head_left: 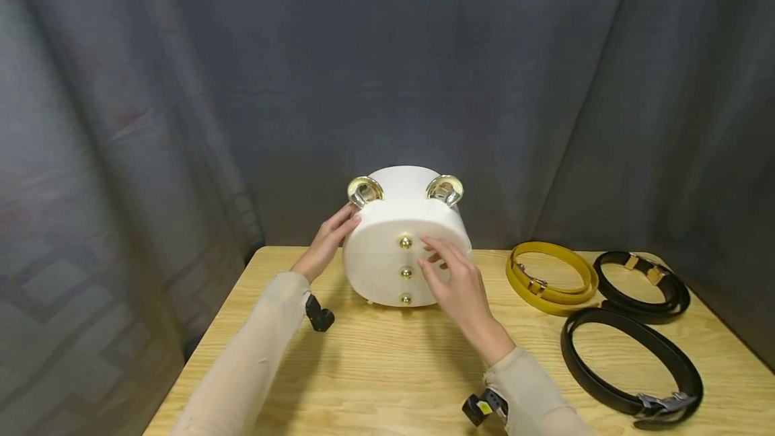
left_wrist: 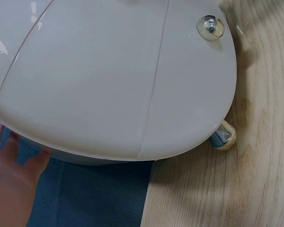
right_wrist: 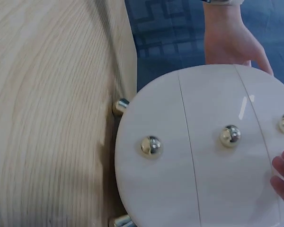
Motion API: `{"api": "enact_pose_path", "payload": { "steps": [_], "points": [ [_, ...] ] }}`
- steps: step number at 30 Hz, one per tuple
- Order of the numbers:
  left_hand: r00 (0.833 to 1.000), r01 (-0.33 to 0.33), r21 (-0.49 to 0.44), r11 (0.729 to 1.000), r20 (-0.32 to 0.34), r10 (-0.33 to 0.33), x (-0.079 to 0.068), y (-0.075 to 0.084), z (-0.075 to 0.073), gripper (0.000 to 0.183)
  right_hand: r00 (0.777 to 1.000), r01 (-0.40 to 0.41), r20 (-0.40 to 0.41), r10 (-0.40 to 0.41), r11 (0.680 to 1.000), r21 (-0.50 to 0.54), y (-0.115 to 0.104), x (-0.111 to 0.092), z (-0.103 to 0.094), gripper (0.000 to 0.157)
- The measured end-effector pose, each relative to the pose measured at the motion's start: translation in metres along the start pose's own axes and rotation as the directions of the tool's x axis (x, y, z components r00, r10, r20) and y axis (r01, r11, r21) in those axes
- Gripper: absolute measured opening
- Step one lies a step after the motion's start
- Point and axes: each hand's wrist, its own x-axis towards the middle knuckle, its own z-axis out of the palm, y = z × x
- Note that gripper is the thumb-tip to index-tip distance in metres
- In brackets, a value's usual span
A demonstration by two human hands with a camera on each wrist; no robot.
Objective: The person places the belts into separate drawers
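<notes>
White box (head_left: 385, 241) stands on the tabletop (head_left: 363, 372); our left hand (head_left: 329, 239) rests straight fingers along its side, probably to steady it, while our right hand (head_left: 460, 286), fingers loosely spread, hovers near the top knob (head_left: 406, 243).

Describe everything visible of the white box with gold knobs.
The white box looks like glossy plastic, rounded, with three gold knobs down its front, two seams across that face, two gold ear-like pieces on top and short gold feet below. It stands upright, front sections flush, on the wood-grain table. The left hand rests against its side; the right hand is by the front, contact unclear.
</notes>
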Motion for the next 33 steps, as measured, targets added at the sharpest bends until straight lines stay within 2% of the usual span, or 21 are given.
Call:
{"api": "enact_pose_path", "payload": {
  "steps": [5,13,23,33],
  "points": [
    [1.000,0.005,0.013,1.000,-0.001,-0.005,0.000,-0.001,-0.001,0.058,0.999,-0.052,-0.010,0.053,0.996,0.066,-0.002,0.002,0.010,0.041],
    [1.000,0.023,0.035,0.999,0.008,-0.023,-0.002,0.000,-0.005,0.060,0.993,-0.110,-0.029,0.118,0.975,0.191,-0.004,0.007,0.022,0.027],
    [0.998,0.037,0.010,0.999,0.057,-0.037,0.001,0.002,-0.008,0.062,0.982,-0.155,-0.064,0.176,0.956,0.249,-0.007,0.015,0.030,0.031],
    [0.998,0.057,0.007,0.998,0.039,-0.057,-0.002,0.004,-0.006,0.062,0.971,-0.206,-0.068,0.229,0.948,0.243,-0.011,0.016,0.033,0.025]
  ]
}}
